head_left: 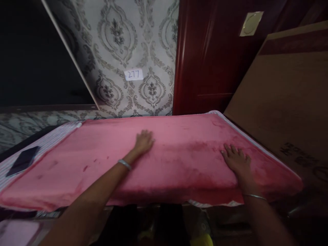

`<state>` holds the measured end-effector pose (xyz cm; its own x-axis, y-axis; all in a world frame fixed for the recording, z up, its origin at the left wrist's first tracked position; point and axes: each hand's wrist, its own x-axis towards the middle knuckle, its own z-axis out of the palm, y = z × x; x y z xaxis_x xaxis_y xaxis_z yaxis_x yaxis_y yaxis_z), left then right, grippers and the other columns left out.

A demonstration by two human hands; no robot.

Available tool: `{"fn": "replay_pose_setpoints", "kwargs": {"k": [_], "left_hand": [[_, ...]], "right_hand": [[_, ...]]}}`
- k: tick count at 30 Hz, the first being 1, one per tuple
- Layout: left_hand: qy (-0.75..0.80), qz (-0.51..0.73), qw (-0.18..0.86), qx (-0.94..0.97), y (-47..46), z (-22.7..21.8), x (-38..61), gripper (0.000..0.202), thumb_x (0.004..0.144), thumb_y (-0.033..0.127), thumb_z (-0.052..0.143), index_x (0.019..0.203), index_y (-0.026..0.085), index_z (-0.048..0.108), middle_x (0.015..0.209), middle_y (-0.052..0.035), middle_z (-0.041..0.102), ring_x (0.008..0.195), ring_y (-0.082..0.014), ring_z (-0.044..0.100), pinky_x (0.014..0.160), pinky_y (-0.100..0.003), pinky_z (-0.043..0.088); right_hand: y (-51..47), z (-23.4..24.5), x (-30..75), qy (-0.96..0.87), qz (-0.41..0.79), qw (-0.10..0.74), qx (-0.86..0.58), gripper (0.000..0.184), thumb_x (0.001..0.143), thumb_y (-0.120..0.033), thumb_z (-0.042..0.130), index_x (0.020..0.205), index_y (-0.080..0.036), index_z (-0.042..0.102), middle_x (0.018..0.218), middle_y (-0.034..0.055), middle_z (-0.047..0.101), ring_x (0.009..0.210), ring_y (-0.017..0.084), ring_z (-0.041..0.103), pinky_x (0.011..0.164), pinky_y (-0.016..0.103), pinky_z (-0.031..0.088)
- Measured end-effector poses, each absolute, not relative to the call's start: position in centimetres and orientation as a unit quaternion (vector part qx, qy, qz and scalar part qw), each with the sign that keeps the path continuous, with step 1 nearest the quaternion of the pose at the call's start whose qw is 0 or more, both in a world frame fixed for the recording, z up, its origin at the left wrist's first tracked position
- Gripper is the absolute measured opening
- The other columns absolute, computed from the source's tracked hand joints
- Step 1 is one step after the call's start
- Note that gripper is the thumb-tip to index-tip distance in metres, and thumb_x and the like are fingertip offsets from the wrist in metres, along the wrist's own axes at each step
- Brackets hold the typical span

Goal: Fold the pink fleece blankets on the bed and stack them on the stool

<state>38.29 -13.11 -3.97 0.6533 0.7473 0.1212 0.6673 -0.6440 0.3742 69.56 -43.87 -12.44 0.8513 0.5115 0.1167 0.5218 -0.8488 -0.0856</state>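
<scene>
A pink plush blanket lies spread over a table-like surface, with darker brushed patches at its right and front. My left hand rests flat on its middle, fingers stretched out. Farther right, my right hand lies palm down on the pink fabric with its fingers spread. Neither hand grips anything. A silvery bangle shows on each wrist. Under the blanket, a striped cloth sticks out at the left and along the right edge.
A dark phone lies on the striped cloth at the left. Behind it stands a large dark screen. A big cardboard box leans close by the right edge. At the back are patterned wallpaper with a "277" label and a dark red door.
</scene>
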Motion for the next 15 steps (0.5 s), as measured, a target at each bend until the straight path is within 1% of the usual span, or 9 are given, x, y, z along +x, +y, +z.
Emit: {"fn": "replay_pose_setpoints", "kwargs": {"k": [2,3,5,7,10,15], "left_hand": [[0.235,0.096,0.091,0.963,-15.9,-5.9,39.8,0.057,0.099,0.044,0.051,0.152,0.022,0.048,0.165,-0.0125,0.036,0.155,-0.0281,0.029,0.127,-0.058,0.016],[0.166,0.079,0.070,0.980,-17.2,-6.8,40.6,0.057,0.100,0.044,0.051,0.154,0.026,0.046,0.167,-0.0104,0.034,0.157,-0.0293,0.023,0.127,-0.060,0.013],[0.102,0.059,0.059,0.991,-19.1,-8.3,41.6,0.057,0.102,0.048,0.045,0.156,0.028,0.042,0.168,-0.0097,0.032,0.157,-0.0297,0.023,0.126,-0.061,0.015],[0.121,0.059,0.062,0.989,-19.5,-9.0,41.7,0.058,0.103,0.049,0.040,0.156,0.026,0.042,0.167,-0.0101,0.033,0.157,-0.0293,0.025,0.126,-0.060,0.018],[0.198,0.054,0.050,0.977,-17.6,-8.8,39.6,0.059,0.103,0.048,0.040,0.158,0.025,0.039,0.168,-0.0107,0.032,0.157,-0.0299,0.024,0.127,-0.058,0.018],[0.356,0.023,0.007,0.934,-11.5,-7.2,30.3,0.060,0.103,0.044,0.036,0.160,0.025,0.035,0.169,-0.0102,0.027,0.157,-0.0313,0.022,0.126,-0.058,0.018]], "right_hand": [[-44.0,-12.7,69.7,-0.272,-0.046,0.063,-0.959,0.065,0.103,-0.051,0.020,0.160,-0.025,0.039,0.168,0.0092,0.032,0.150,0.035,0.033,0.116,0.061,0.031],[-44.0,-12.8,69.8,-0.274,-0.047,0.069,-0.958,0.066,0.103,-0.051,0.020,0.159,-0.025,0.040,0.167,0.0098,0.033,0.150,0.036,0.034,0.116,0.062,0.031],[-44.1,-13.0,69.9,-0.278,-0.050,0.082,-0.956,0.067,0.102,-0.053,0.021,0.159,-0.025,0.041,0.167,0.0109,0.034,0.149,0.037,0.036,0.114,0.064,0.032],[-44.2,-13.2,70.0,-0.283,-0.055,0.091,-0.953,0.068,0.101,-0.054,0.020,0.158,-0.026,0.041,0.165,0.0119,0.036,0.148,0.039,0.036,0.113,0.066,0.032],[-44.3,-13.1,69.9,-0.287,-0.064,0.095,-0.951,0.068,0.100,-0.054,0.018,0.158,-0.027,0.041,0.164,0.0129,0.038,0.147,0.038,0.036,0.113,0.066,0.032],[-44.3,-12.7,69.6,-0.279,-0.051,0.090,-0.955,0.068,0.100,-0.053,0.020,0.158,-0.025,0.042,0.165,0.0126,0.037,0.147,0.038,0.036,0.112,0.065,0.033]]}}
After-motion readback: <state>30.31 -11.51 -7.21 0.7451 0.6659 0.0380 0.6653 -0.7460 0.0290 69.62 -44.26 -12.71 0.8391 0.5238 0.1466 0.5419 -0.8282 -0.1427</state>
